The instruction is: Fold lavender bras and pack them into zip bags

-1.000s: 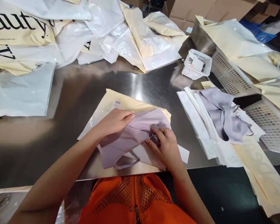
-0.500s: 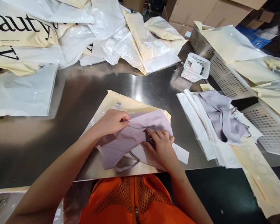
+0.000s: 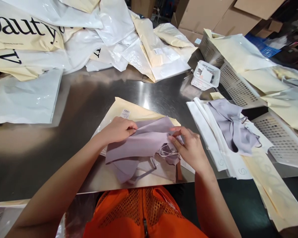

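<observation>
A lilac garment (image 3: pixel 139 145) with thin straps lies partly folded in front of me on a cream plastic bag (image 3: pixel 144 110) that bears a barcode label. My left hand (image 3: pixel 120 129) pinches the garment's upper left edge between thumb and fingers. On the other side, my right hand (image 3: pixel 188 143) has thumb and forefinger at the garment's right edge, gripping the cloth there. White looped cord (image 3: pixel 167 151) and a bunched bit of lilac fabric lie just below that hand. One strap hangs toward the table's front edge.
At right, a second lilac garment (image 3: pixel 232 125) rests on stacked white bags (image 3: pixel 213 138). Behind it stand a small white basket (image 3: pixel 205 74) and larger perforated crates (image 3: pixel 240 82). Filled cream and white bags (image 3: pixel 81 43) are heaped along the back of the metal table (image 3: pixel 89 96).
My right hand has moved right and slightly up, drawing the cloth's front layer across. The white cord now shows more. My left hand has stayed nearly in place.
</observation>
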Demonstrator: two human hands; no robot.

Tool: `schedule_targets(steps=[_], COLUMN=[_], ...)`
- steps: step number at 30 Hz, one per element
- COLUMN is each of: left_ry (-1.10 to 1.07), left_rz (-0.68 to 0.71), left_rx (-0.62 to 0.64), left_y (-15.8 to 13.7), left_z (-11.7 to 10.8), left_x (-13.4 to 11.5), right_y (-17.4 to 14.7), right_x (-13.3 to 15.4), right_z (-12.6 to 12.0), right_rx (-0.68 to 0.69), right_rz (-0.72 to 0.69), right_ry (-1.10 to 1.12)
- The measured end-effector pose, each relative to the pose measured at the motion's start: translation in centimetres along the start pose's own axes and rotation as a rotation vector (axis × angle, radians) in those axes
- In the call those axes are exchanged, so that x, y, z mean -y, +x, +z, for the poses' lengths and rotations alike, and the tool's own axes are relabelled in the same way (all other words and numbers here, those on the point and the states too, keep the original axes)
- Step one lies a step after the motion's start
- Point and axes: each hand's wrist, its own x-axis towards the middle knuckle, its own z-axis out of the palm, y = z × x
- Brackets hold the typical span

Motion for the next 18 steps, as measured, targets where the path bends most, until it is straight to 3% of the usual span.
schedule_targets(steps=[4, 6, 8, 10, 12, 14, 16, 18], left_ry=[0.046, 0.038, 0.007, -0.030, -0.073, -0.115, -0.177, -0.183], left_rz=[-0.010, -0.010, -0.018, -0.035, -0.038, -0.053, -0.107, -0.189], left_rx=[-0.068, -0.160, -0.296, -0.441, -0.559, -0.656, -0.763, -0.866], left_y=[-0.8, -1.3, -1.9, -2.8, -4.3, -6.6, -9.2, -11.4], left_z=[-0.1, -0.1, 0.0, 0.1, 0.1, 0.0, -0.1, -0.2], left_x=[0.2, 0.5, 0.8, 1.0, 1.2, 1.5, 2.3, 3.3], right_y=[-0.2, -1.2, -2.0, -1.9, -0.8, 0.9, 2.7, 4.4], right_x=[1.4, 3.0, 4.7, 6.0, 6.7, 6.7, 6.1, 4.8], right_z=[0.5, 2.0, 4.3, 6.7, 8.3, 8.4, 6.7, 3.9], right_rx=[-0.219, -0.151, 0.003, 0.137, 0.203, 0.274, 0.338, 0.288], right_rz=[-0.157, -0.343, -0.520, -0.597, -0.565, -0.469, -0.364, -0.252], right_ry=[-0.243, -0.242, -0.298, -0.364, -0.354, -0.186, 0.105, 0.379])
